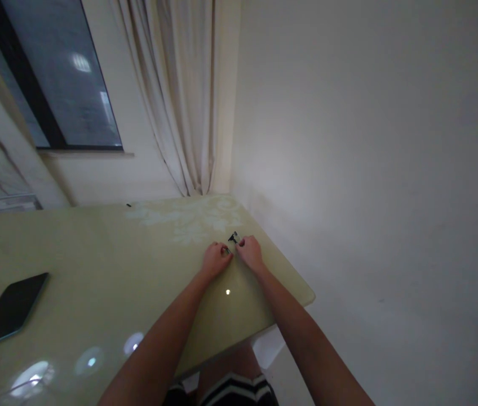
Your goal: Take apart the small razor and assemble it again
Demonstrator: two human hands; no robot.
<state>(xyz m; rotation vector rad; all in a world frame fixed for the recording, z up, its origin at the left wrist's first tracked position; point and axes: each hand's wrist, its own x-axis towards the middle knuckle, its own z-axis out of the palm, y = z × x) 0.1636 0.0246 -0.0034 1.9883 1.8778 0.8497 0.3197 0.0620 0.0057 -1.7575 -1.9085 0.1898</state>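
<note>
My right hand (250,252) is closed on a small black and silver tool (233,237). Its dark, forked-looking end sticks out beyond my fingers, and its exact kind is too small to make out. Just to the left, my left hand (216,259) is curled in a pinch around something small and thin near its fingertips, too tiny to name. Both hands are close together, low over the pale yellow-green tabletop (146,270), near its right side.
A dark flat tablet-like object (8,310) lies at the left of the table. One tiny black item (128,205) rests by the back edge. A white wall (370,169) borders the right side; a curtain (184,101) hangs behind.
</note>
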